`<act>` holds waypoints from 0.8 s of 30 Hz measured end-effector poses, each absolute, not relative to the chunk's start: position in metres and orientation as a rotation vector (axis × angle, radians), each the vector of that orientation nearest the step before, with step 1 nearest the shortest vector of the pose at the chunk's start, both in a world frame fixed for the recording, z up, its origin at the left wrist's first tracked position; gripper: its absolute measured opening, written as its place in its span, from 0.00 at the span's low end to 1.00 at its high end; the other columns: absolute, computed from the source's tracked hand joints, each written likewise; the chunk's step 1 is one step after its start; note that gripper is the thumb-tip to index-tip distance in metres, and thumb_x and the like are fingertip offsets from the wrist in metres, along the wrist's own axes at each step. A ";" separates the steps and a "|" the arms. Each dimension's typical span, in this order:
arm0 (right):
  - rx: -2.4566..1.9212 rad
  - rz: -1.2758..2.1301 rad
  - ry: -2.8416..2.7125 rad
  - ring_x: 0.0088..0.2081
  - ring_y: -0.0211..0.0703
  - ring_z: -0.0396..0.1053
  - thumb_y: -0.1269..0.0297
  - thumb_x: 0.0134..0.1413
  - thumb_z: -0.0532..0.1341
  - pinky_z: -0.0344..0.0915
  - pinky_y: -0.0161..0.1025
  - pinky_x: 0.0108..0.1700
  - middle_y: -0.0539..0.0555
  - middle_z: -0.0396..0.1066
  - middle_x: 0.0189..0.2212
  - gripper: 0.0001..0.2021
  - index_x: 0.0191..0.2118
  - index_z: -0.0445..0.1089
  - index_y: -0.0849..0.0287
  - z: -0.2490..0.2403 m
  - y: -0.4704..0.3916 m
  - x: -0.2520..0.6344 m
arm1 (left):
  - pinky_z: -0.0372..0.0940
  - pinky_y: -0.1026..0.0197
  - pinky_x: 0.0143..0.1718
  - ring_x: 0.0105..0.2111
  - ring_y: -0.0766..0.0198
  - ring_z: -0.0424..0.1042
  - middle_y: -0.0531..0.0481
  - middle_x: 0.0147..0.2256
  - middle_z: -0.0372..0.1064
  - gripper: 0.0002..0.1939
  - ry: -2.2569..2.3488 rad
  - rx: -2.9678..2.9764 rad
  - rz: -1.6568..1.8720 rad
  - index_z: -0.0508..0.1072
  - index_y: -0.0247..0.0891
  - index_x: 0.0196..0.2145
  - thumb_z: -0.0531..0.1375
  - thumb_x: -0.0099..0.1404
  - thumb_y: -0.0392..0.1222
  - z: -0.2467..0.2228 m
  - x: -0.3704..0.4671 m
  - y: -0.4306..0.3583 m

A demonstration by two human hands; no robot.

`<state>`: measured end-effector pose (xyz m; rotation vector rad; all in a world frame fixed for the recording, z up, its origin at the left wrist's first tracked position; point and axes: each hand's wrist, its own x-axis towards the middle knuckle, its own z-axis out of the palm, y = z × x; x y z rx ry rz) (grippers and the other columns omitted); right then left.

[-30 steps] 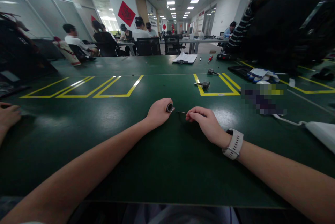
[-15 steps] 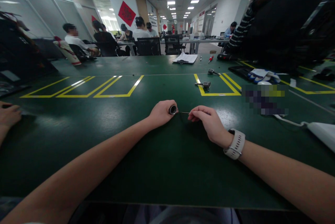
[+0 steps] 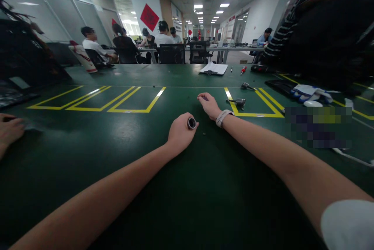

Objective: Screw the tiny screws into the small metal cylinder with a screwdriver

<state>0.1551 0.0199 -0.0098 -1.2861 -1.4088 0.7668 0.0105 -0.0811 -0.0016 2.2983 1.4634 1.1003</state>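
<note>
My left hand (image 3: 181, 132) is wrapped round a dark cylinder with a hollow, metal-rimmed end (image 3: 191, 123) that faces me. The rest of that cylinder is hidden in the fist. On the green tabletop (image 3: 128, 137), just right of this hand, lies a tiny ring-like piece (image 3: 204, 133). Farther forward, my right hand (image 3: 209, 105) has its fingers drawn together low over the table; I cannot make out what is between them. A metal part with a thin shaft (image 3: 240, 102) lies to its right, and a similar shafted part (image 3: 247, 86) lies behind that one.
Yellow tape outlines (image 3: 128, 110) mark the table. Toward the back are a clipboard with papers (image 3: 214, 68) and a red screwdriver (image 3: 243, 70). Gloves (image 3: 311, 92) lie at right. Another person's hand (image 3: 10, 130) rests at the left edge; a person in black sits at far right.
My right hand has moved forward, away from my left hand, and the thin rod between them no longer shows. The left hand still grips the cylinder. The view has shifted slightly.
</note>
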 end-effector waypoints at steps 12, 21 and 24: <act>-1.166 0.826 -1.977 0.44 0.45 0.68 0.63 0.59 0.57 0.66 0.48 0.46 0.57 0.67 0.47 0.12 0.47 0.66 0.61 -0.008 0.099 0.111 | 0.58 0.63 0.26 0.25 0.67 0.62 0.55 0.25 0.63 0.06 1.455 2.184 1.132 0.64 0.38 0.25 0.59 0.58 0.38 -0.002 0.002 -0.072; -0.998 0.958 -2.121 0.38 0.44 0.68 0.64 0.54 0.58 0.63 0.45 0.45 0.51 0.71 0.35 0.06 0.37 0.70 0.56 0.003 -0.036 0.168 | 0.62 0.62 0.31 0.29 0.66 0.64 0.53 0.28 0.63 0.04 1.412 2.120 1.409 0.63 0.37 0.29 0.58 0.58 0.37 0.000 0.005 -0.081; -1.007 0.976 -2.136 0.38 0.44 0.68 0.64 0.55 0.57 0.63 0.45 0.43 0.51 0.71 0.36 0.07 0.38 0.70 0.56 0.008 -0.080 0.182 | 0.63 0.61 0.35 0.33 0.64 0.64 0.51 0.33 0.63 0.11 1.434 2.117 1.471 0.62 0.37 0.35 0.58 0.54 0.30 0.000 0.007 -0.086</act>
